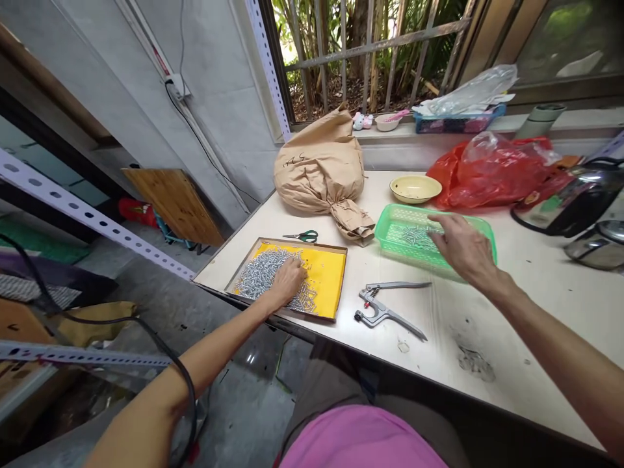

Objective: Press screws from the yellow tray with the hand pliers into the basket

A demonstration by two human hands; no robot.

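Observation:
My left hand (289,282) is down in a shallow tray (341,283) with a yellow lining, its fingers curled together against a heap of small silvery metal pieces (260,270). What the fingertips hold, if anything, is too small to make out. Over the right part of a green plastic basket (387,246) hovers my right hand (465,247), thumb and forefinger apart, with nothing visible between them. More small metal pieces (414,236) lie on the basket's bottom. Between the two containers are hand pliers (383,307) with grey handles, spread apart on the table.
Green-handled scissors (306,236) lie behind the tray. A tied brown paper bag (319,169), a cream bowl (415,188) and a red plastic bag (487,172) stand along the back. Kettles (565,201) are at the right. The table's front edge (390,365) runs before my lap.

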